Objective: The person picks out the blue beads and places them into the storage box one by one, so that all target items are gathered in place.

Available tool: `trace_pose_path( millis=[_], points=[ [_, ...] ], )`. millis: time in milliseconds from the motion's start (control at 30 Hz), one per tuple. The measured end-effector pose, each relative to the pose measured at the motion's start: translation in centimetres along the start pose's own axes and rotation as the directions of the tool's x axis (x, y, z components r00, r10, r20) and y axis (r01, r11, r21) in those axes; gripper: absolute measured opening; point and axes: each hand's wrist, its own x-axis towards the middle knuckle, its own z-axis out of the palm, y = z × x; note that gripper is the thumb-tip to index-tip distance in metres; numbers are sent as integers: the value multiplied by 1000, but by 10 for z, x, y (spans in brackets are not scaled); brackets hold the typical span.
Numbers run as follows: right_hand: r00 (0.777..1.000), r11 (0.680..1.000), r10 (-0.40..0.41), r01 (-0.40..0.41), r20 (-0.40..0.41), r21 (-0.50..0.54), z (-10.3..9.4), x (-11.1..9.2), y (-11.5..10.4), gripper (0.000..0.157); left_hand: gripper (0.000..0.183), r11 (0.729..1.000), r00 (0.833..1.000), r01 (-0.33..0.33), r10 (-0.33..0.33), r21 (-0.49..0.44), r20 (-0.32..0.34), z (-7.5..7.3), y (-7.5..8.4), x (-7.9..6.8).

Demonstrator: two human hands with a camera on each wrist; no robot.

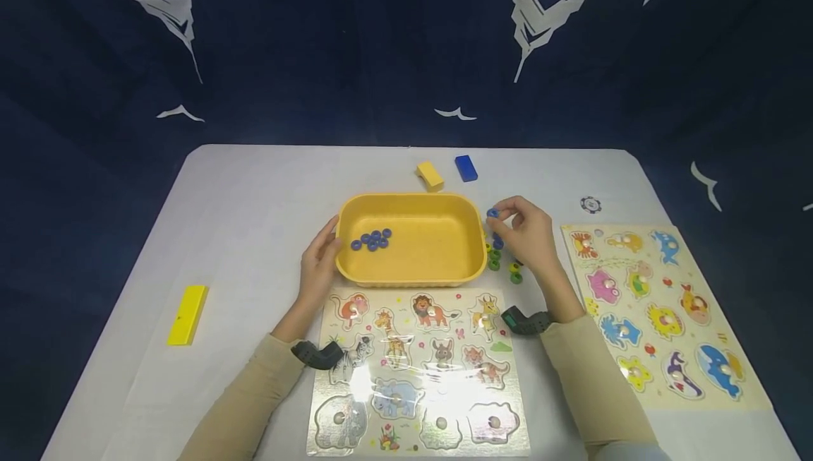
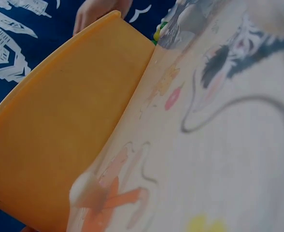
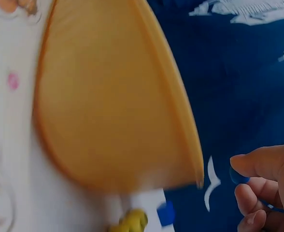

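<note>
A yellow plastic tub (image 1: pixel 438 238) stands mid-table, with several small blue rings (image 1: pixel 375 236) in its left half. My left hand (image 1: pixel 317 263) grips the tub's left rim; in the left wrist view the tub's side wall (image 2: pixel 69 116) fills much of the picture. Just off the right rim, my right hand (image 1: pixel 530 235) pinches one blue ring (image 1: pixel 492 213) between thumb and fingers. The right wrist view shows that blue ring (image 3: pixel 238 177) at the thumb tip. Below this hand, on the table, lie several more rings, blue, yellow and green (image 1: pixel 495 255).
An animal puzzle board (image 1: pixel 406 348) lies in front of the tub, and a sea-animal board (image 1: pixel 660 313) at the right. Behind the tub are a yellow block (image 1: pixel 430 176) and a blue block (image 1: pixel 466 169). A long yellow block (image 1: pixel 188 315) lies left; a round chip (image 1: pixel 591 205) lies back right.
</note>
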Motion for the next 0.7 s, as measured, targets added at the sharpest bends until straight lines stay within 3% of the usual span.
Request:
trace_pose_path(
  millis=[100,200,367,500,700],
  points=[
    [995,998,-44,40,94,43,-6,4,-51,23,39,1000,1000,-1,1,4,4,0,-1,0],
    [977,994,-101,89,187,70,0,9,-80,20,40,1000,1000,-4,4,3,3,0,-1,0],
    [934,993,-122,117,335,36,29,16,-99,18,40,1000,1000,-4,4,-2,4,0,-1,0],
    [885,987,-134,157,445,-15,51,18,-108,17,39,1000,1000,-3,3,-5,7,0,0,-1],
    [826,966,-153,240,543,-92,75,19,-121,17,40,1000,1000,-13,13,-15,6,0,0,-1]
  ],
)
